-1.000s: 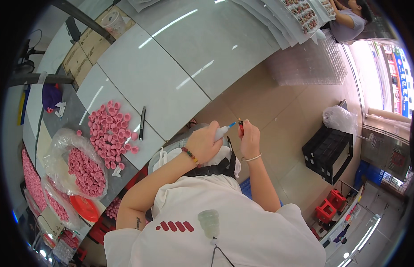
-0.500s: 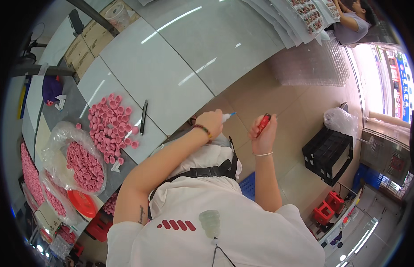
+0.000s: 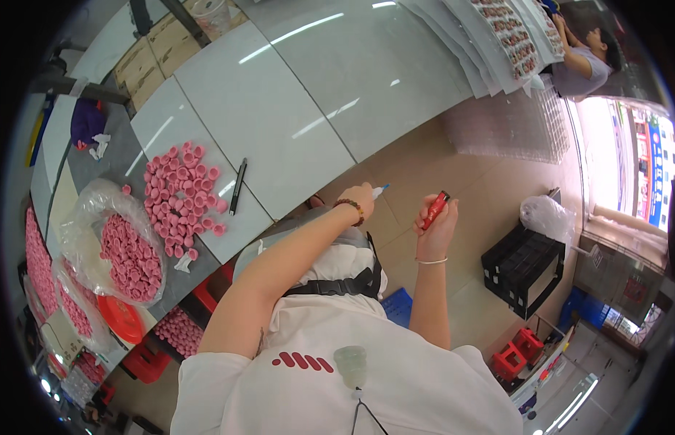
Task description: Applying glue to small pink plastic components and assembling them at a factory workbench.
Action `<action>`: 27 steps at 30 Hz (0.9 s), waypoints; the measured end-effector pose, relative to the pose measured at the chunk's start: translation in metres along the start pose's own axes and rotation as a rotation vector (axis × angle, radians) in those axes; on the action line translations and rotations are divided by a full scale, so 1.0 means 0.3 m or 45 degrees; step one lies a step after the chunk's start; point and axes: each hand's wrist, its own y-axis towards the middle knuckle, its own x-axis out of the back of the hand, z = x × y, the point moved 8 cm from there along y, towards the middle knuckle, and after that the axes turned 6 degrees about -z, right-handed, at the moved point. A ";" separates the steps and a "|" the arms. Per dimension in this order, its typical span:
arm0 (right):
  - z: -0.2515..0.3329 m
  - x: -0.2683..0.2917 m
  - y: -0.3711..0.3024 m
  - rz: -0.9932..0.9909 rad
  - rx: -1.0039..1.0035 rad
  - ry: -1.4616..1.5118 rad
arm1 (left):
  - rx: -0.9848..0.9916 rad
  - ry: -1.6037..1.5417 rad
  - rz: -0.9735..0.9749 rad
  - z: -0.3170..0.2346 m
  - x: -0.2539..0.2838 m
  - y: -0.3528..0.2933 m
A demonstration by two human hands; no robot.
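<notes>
My left hand (image 3: 357, 201) is closed round a slim white tube with a blue tip (image 3: 380, 191), which points to the right. Most of the tube is hidden in the fingers. A short way to the right, my right hand (image 3: 438, 230) is held up over the floor, wrapped round a red lighter (image 3: 435, 211) with a dark top end. The two hands are apart, beyond the table's near edge. Nearest to my left hand on the grey-white table (image 3: 294, 109) lies a black pen (image 3: 238, 186), beside a spread of small pink cup-shaped pieces (image 3: 179, 196).
Left of the pieces stands an open clear plastic bag (image 3: 84, 217) full of similar pink pieces, near a red plastic lid (image 3: 121, 319). A black crate (image 3: 524, 264) sits on the floor at right. Another person (image 3: 584, 65) works at the far right by stacked trays (image 3: 506, 40).
The view has shifted slightly. Both hands keep their hold, the left on the tube and the right on the lighter, which sits a little lower in view. The hands remain apart.
</notes>
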 end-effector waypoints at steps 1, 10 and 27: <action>-0.005 -0.032 0.007 0.030 -0.007 -0.019 | 0.016 -0.155 -0.056 0.019 0.021 0.003; -0.214 -0.402 0.430 0.512 0.667 -1.047 | 0.089 -1.493 -0.304 0.312 0.283 -0.075; -0.459 -0.707 -0.067 0.824 -0.015 -0.516 | -0.215 -0.739 -1.163 0.542 0.466 -0.571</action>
